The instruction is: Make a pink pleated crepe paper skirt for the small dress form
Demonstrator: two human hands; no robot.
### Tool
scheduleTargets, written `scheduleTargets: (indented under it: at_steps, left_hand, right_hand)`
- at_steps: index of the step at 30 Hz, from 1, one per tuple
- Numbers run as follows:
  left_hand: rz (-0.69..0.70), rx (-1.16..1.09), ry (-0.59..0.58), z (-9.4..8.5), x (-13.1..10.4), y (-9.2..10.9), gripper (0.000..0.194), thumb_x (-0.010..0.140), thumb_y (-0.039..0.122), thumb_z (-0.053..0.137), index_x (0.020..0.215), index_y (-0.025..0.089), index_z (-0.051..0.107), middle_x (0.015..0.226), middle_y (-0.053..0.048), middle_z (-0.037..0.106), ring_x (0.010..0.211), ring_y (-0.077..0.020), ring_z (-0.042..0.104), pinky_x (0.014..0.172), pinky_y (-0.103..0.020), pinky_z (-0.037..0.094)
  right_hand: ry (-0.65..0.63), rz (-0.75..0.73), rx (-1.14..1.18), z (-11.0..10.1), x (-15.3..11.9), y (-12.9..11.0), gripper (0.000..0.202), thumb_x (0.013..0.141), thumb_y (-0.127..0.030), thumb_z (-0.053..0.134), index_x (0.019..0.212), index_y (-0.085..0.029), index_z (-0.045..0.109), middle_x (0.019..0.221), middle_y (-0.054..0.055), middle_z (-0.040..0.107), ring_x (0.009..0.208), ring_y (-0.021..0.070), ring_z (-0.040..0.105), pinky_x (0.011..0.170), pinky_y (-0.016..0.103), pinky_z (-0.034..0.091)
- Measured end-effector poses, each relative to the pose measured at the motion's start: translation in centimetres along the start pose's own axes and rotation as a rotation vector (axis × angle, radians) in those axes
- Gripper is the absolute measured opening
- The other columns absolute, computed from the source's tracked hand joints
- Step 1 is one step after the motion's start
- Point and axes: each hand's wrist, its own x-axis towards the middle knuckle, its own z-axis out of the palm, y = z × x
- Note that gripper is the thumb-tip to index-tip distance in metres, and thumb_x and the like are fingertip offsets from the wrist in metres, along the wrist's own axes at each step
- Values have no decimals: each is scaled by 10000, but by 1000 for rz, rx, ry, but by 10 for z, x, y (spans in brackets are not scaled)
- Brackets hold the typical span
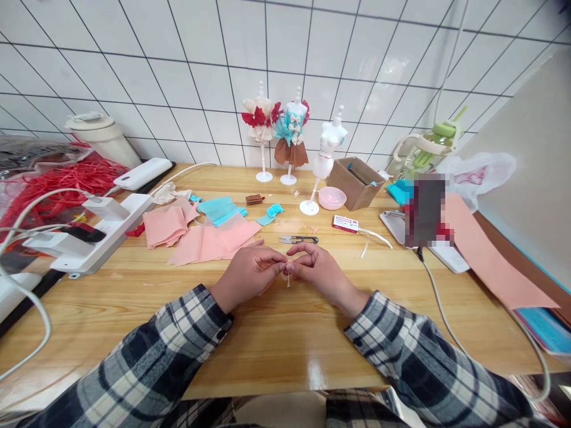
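Note:
My left hand (256, 267) and my right hand (322, 270) meet fingertip to fingertip over the table. Both pinch a small pale piece with a thin white strip (288, 280) hanging below; the fingers hide most of it, so its kind is unclear. Just beyond them lie thread snips (300, 239), blades pointing left. Pink crepe paper (209, 242) is spread past my left hand, with blue crepe paper (219, 210) behind it. A small red-and-white box (345, 223) with a white strip coming out sits beyond my right hand.
Two dressed mini mannequins (292, 134) and a bare one (329, 148) stand near the tiled wall. A pink bowl (332, 199) and cardboard box (354, 184) are beside them. A power strip (104, 238) with cables occupies the left; a green-lidded bottle (435, 145) stands right.

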Motion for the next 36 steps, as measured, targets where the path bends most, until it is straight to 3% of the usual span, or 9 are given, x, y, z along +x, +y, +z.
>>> scheduleTargets:
  at_steps: [4,7,11,16,20,25,31,36]
  left_hand:
    - [-103,-114,126,2,0,6,228,834,383,601,773,210,737,735,-26,762,679,-193,704,819,-354,554]
    - [-135,-129,190,1,0,5,212,812,369,615,777,194,730,771,-47,766,719,-211,712,679,-311,568]
    - [-150,-109,236,2,-1,0,219,812,389,619,784,199,724,794,-45,773,748,-221,718,674,-318,576]
    - [-136,-79,256,5,-2,1,215,837,384,607,810,208,728,791,-36,769,773,-214,716,679,-308,571]
    - [-26,-80,237,3,0,0,194,852,350,608,814,199,723,867,-41,766,817,-190,701,778,-302,555]
    - [34,-60,252,3,0,-5,188,873,337,600,820,196,711,886,-48,752,840,-184,684,788,-293,538]
    - [60,-56,249,3,-1,-4,193,878,341,601,809,193,703,871,-45,746,832,-183,681,783,-291,525]
    - [160,-85,168,-1,0,0,187,898,322,582,836,193,701,853,-51,731,873,-188,672,811,-295,505]
  right_hand:
    - [-19,-4,114,2,-2,-1,425,682,-482,782,923,-187,594,682,6,718,628,140,652,639,271,501]
    - [-76,60,285,0,-5,-2,427,729,-505,741,996,-196,617,821,47,735,740,168,686,650,287,539]
    - [-121,180,354,-2,-8,-5,451,752,-541,701,1021,-184,644,840,70,731,704,172,685,571,275,549]
    - [-77,236,322,-1,-5,-3,423,628,-353,842,958,-191,634,734,2,686,616,128,637,500,226,530]
    - [-58,232,354,-5,-3,0,353,616,-286,843,901,-183,661,704,-15,645,631,115,605,518,226,535]
    - [-176,246,391,-8,-7,-2,308,740,-392,745,948,-170,701,900,56,668,764,147,620,533,243,564]
    - [-141,251,314,-6,-5,1,334,634,-361,844,838,-158,674,843,27,659,647,103,586,466,198,543]
    - [-216,285,263,-19,-1,5,340,641,-367,844,857,-158,685,864,22,667,636,90,587,469,193,547]
